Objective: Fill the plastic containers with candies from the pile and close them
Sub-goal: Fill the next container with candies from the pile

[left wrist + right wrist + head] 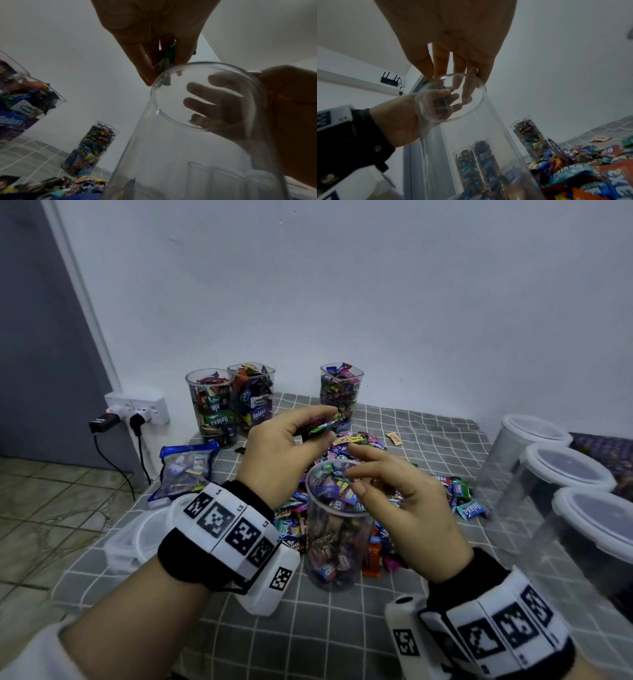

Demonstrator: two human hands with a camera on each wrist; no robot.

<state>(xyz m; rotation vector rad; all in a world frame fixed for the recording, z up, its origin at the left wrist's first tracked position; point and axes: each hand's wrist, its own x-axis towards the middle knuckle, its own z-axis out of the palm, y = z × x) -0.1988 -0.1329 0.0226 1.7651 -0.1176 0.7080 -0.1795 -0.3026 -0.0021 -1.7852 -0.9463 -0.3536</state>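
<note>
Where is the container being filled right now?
In the head view, the open container stands centre on the checked cloth, against the candy pile, below both hands.

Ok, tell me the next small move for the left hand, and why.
Probably shift the left hand slightly right and let go. It grips a bunch of wrapped candies just beyond the rim of the clear round plastic container, which is open and not yet full, while the right hand hovers open over its mouth.

A clear open container (337,529) (partly filled) stands upright in the wrapped-candy pile (370,446).
</note>
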